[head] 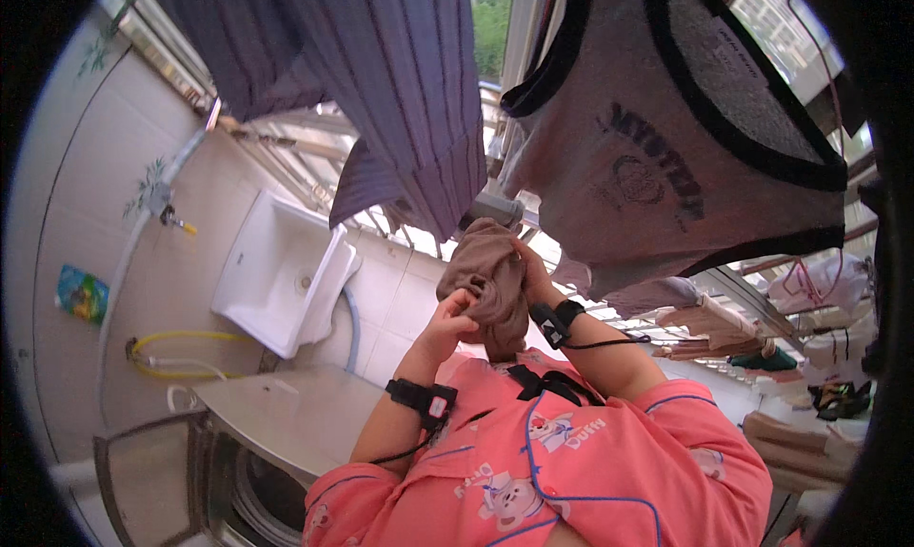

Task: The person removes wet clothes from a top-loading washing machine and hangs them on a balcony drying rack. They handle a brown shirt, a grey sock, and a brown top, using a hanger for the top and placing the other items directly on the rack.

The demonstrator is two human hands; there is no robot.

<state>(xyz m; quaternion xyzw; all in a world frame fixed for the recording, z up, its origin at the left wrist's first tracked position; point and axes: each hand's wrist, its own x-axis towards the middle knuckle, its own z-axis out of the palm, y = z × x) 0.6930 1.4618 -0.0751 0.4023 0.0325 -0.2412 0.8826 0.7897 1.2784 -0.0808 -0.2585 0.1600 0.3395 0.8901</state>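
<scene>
A bunched brown cloth garment (489,283) is held up in front of my chest. On its left side, my left hand (450,322) pinches a gathered fold, with the thumb and fingers near a small opening in the fabric. My right hand (532,272) grips the garment from the right, its fingers partly hidden behind the cloth. The lower end of the cloth hangs close to my pink pajama top (571,468). Each wrist wears a black strap with a small device and a cable.
Striped trousers (421,118) and a grey sleeveless top with black trim (628,147) hang just above. A white sink (278,275) stands left, above a washing machine (314,404) with its round drum opening visible. More laundry (714,325) hangs right, beside window bars.
</scene>
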